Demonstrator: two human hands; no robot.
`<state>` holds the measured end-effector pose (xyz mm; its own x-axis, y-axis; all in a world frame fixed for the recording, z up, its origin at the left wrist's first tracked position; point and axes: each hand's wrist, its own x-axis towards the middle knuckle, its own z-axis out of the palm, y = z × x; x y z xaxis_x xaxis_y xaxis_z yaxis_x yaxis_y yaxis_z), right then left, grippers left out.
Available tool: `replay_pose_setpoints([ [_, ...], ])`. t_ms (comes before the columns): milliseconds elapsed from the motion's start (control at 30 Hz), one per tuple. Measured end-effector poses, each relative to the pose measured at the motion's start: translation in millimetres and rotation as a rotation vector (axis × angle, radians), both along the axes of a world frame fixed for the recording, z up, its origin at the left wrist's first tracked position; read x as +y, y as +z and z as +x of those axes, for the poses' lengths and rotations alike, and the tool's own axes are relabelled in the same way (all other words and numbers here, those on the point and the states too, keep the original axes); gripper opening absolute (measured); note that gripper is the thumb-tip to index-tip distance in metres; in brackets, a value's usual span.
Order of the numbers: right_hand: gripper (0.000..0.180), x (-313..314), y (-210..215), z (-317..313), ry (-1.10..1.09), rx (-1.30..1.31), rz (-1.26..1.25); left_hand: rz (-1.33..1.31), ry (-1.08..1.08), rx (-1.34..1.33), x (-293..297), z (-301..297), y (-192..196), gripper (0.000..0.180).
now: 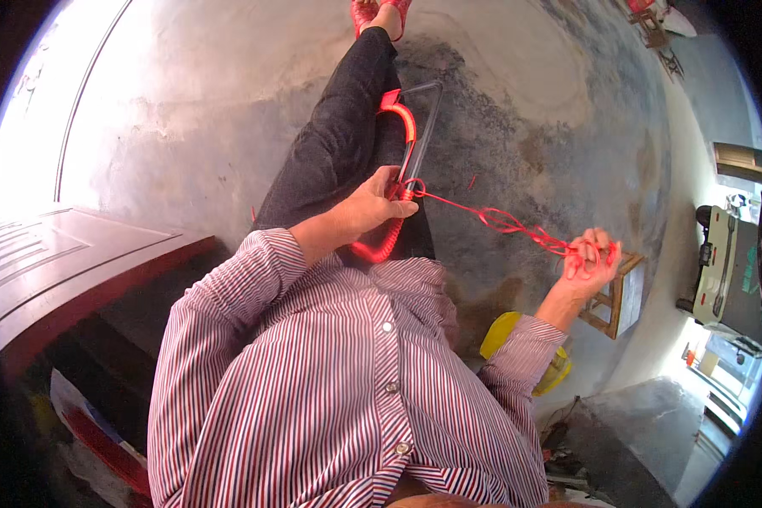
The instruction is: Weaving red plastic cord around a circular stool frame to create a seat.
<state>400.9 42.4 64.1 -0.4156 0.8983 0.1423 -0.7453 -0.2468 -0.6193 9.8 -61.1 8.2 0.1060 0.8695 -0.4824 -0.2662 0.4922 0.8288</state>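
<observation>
My left hand [371,203] is closed around a thin grey frame [433,118] that rests over my lap. A curved part of this frame is tightly wound with red cord [409,125], and more red coils show below my thumb. From a loop beside my left fingers, a loose red strand [453,203] runs out to the right. It turns into a tangled bunch of loops [508,222] before reaching my right hand [593,256]. The fingers of that hand are curled, with the red cord threaded between and around them. The cord hangs slightly slack between my hands.
A small wooden stool [625,296] stands beyond my right hand. Something yellow [501,332] sits by my right forearm. At the left is a brown panelled surface [68,262]. A parked vehicle [718,267] shows at the far right. Grey concrete floor [516,76] lies ahead.
</observation>
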Motion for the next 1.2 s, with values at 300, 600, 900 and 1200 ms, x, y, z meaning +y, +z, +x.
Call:
replay_pose_setpoints([
  [300,0.017,-59,-49,-199,0.090,-0.841,-0.284,-0.001,-0.056,0.001,1,1,1,0.064],
  [600,0.017,-75,-3,-209,0.065,-0.778,-0.248,0.019,-0.020,-0.049,2,-1,-9,0.066],
  [900,0.016,-50,21,-89,-0.296,-0.615,-0.331,0.098,-0.209,-0.023,-10,-17,-6,0.070],
  [1200,0.017,-93,31,36,-0.625,-0.350,-0.227,0.364,-0.387,0.649,-19,16,39,0.087],
])
